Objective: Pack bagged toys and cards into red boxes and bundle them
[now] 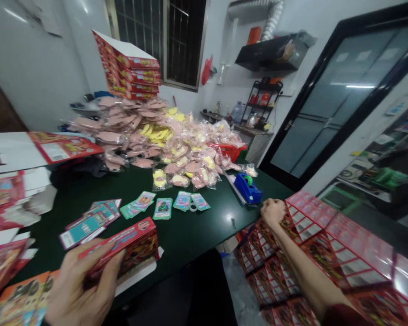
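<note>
My left hand (85, 280) is wrapped round a red printed carton (136, 242), tilted over the near edge of the table, with a white flap hanging out underneath. My right hand (274, 212) reaches far to the right, its fingers curled closed at the corner of the stacked red packs (306, 222). Anything inside those fingers is hidden. Just left of it stands a blue tape dispenser (248, 188) with a green roll. Beyond my left hand lie fanned teal cards (88, 226) and smaller piles of green-edged cards (163, 208).
A large heap of bagged pink and yellow pieces (190, 158) covers the table's back, partly in a red basket (229, 151). Red boxes (132, 72) are stacked behind it. Flat cartons (13, 194) crowd the left side. The dark green table (190, 231) ends above my lap.
</note>
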Demonstrator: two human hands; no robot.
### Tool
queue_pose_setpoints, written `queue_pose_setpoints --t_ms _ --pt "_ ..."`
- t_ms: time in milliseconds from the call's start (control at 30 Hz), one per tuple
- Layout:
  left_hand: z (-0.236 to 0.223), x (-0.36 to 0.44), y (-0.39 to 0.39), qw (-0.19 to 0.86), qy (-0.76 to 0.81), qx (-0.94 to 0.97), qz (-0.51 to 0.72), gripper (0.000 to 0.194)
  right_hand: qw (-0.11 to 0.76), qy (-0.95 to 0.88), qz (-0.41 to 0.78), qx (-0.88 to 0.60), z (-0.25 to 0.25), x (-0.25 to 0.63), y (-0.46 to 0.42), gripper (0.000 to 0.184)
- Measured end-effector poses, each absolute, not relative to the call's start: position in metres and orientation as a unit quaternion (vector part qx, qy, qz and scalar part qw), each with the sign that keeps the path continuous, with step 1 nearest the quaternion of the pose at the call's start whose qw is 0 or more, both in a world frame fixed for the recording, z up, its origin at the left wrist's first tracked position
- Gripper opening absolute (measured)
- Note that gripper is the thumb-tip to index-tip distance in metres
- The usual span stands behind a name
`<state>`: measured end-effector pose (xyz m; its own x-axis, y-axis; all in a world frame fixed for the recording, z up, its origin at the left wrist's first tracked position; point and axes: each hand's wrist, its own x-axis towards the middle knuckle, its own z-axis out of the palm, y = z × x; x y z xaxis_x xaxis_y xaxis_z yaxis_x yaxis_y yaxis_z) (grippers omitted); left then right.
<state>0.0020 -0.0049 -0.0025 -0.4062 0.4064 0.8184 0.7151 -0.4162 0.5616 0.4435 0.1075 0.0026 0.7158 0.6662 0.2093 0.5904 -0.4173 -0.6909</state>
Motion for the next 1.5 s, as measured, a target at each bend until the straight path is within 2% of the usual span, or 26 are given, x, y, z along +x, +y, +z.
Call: queue_pose_setpoints --t_ms 100,200,233,267,300,333,367,433,533,967,1367,1500 --pt "0.003 0.009 -0.011 0.149 -0.493 -0.591 -0.621 0.024 0.403 -0.467 0.053 -0.785 0.018 0.415 0.080 0.011" --pt "0.009 0.014 -0.015 0.117 -0.489 -0.601 -0.621 0.025 0.429 -0.571 0.105 -0.692 0.035 0.353 0.043 0.011" --pt "0.010 0.015 -0.016 0.105 -0.491 -0.602 -0.620 0.025 0.473 -0.605 0.139 -0.625 0.041 0.327 0.030 0.016" --pt "0.012 0.016 -0.016 0.095 -0.495 -0.602 -0.619 0.024 0.509 -0.617 0.204 -0.564 0.046 0.299 0.016 0.031" --pt "0.013 0.016 -0.017 0.085 -0.500 -0.600 -0.619 0.023 0.526 -0.614 0.300 -0.505 0.050 0.271 0.003 0.056" --pt "0.013 0.016 -0.018 0.075 -0.505 -0.596 -0.620 0.023 0.525 -0.604 0.385 -0.460 0.054 0.245 -0.007 0.073" --pt "0.013 0.015 -0.019 0.063 -0.511 -0.590 -0.622 0.024 0.531 -0.585 0.444 -0.423 0.057 0.222 -0.015 0.080" --pt "0.013 0.014 -0.021 0.036 -0.523 -0.579 -0.625 0.029 0.529 -0.545 0.530 -0.376 0.058 0.185 -0.023 0.086" --pt "0.011 0.013 -0.024 0.007 -0.531 -0.574 -0.623 0.033 0.532 -0.506 0.589 -0.339 0.056 0.154 -0.022 0.083" --pt "0.015 0.008 -0.026 0.009 -0.480 -0.624 -0.617 0.041 0.505 -0.507 0.587 -0.378 0.061 0.141 -0.016 0.071" --pt "0.023 0.003 -0.025 0.027 -0.461 -0.677 -0.573 0.033 0.502 -0.523 0.561 -0.400 0.064 0.138 -0.014 0.063" --pt "0.023 0.001 -0.025 0.038 -0.447 -0.704 -0.551 0.037 0.509 -0.523 0.552 -0.404 0.062 0.135 -0.015 0.062"
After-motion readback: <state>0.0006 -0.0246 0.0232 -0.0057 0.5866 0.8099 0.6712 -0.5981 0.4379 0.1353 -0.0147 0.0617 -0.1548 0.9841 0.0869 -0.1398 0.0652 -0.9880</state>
